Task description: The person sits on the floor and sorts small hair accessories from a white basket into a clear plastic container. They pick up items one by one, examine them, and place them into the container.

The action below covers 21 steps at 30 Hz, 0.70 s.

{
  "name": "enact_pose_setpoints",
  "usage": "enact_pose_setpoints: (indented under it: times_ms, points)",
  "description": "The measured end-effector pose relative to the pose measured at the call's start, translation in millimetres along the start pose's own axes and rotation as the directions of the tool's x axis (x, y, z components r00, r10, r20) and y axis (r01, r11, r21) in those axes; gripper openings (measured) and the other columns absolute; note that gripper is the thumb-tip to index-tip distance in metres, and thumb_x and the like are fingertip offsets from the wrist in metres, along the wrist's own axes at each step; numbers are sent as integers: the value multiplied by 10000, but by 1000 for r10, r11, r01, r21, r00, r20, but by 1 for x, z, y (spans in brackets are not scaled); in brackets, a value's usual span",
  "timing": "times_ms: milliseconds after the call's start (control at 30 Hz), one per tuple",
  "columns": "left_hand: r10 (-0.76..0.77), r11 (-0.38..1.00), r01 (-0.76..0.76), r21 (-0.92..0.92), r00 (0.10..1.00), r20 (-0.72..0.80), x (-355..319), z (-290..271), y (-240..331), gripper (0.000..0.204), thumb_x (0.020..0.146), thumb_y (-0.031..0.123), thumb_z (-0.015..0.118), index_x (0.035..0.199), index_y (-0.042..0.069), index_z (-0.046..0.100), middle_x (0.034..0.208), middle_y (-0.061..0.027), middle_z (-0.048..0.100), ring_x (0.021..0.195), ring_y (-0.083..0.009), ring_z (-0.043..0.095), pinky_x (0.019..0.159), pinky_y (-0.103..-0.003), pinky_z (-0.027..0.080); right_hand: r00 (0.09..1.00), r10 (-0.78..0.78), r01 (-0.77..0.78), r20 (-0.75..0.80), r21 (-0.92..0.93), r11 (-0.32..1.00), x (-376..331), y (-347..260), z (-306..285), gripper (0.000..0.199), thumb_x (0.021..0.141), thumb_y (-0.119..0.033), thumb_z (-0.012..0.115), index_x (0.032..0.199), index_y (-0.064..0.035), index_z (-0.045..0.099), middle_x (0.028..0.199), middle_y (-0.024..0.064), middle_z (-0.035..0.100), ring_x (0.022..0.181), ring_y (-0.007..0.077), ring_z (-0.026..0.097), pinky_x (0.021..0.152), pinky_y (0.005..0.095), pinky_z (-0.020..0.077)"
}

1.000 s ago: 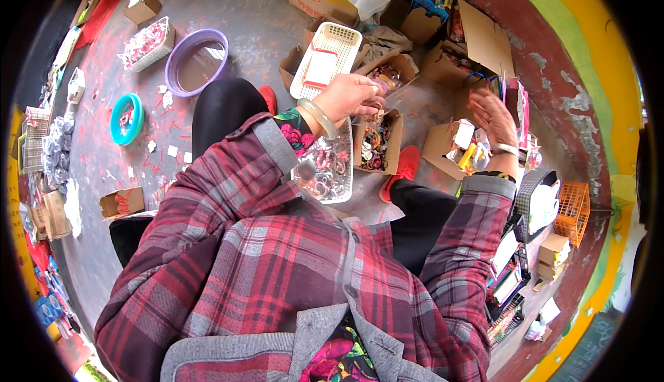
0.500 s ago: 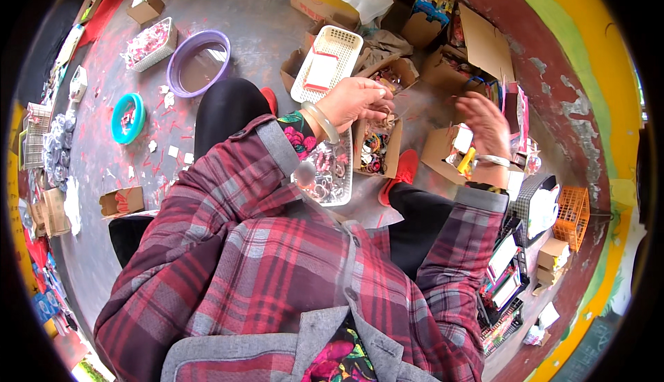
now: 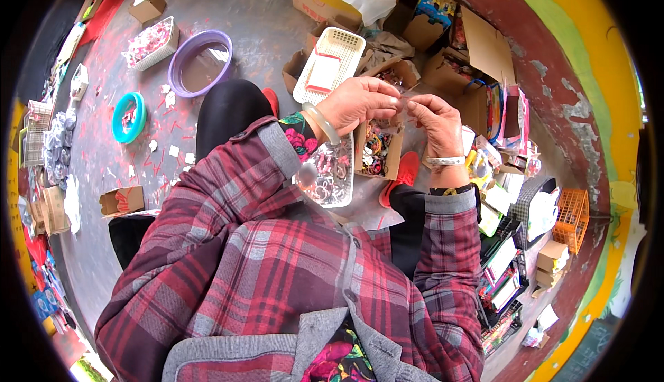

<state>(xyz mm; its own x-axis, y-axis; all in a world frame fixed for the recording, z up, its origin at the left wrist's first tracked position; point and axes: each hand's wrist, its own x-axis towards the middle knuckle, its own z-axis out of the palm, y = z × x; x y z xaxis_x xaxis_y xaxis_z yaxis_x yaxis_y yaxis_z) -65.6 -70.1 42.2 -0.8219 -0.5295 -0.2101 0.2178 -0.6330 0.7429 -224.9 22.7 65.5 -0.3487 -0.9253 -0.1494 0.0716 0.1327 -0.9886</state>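
My left hand [image 3: 360, 102] and my right hand [image 3: 434, 120] meet in front of me, fingertips pinched on a small clear plastic packet [image 3: 404, 102] held between them. A pale bangle circles my left wrist and a white band my right wrist. Just below the hands an open cardboard box [image 3: 377, 148] holds colourful hair ties. A clear plastic tray [image 3: 332, 171] of small trinkets lies by my left forearm. What the packet contains is too small to tell.
A white slotted basket [image 3: 330, 64] with a card lies beyond my hands. A purple basin [image 3: 200, 62], a teal ring dish [image 3: 128, 116] and a white tray of pink bits [image 3: 149, 43] sit on the floor at left. Cardboard boxes and packaged goods crowd the right side, with an orange basket [image 3: 570, 219].
My right hand has come in from the right side to meet my left hand. Both now pinch the small clear packet together.
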Motion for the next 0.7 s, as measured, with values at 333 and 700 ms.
enact_pose_setpoints:
  times_ms: [333,700]
  points:
    - [-49,999,50,-4,998,27,2,-7,0,210,868,102,520,1009,-50,555,975,-118,601,881,-169,597,783,-255,503,998,-61,61,3,50,997,-3,-5,5,165,762,1,614,923,9,649,736,26,615,611,73,532,549,179,401]
    - [-123,984,138,-109,984,130,-2,-13,8,252,871,84,478,1065,-68,531,1058,-180,572,967,-229,578,848,-295,491,987,-111,108,117,34,994,-4,-8,-5,169,775,47,525,872,21,660,727,37,591,626,90,526,573,200,410]
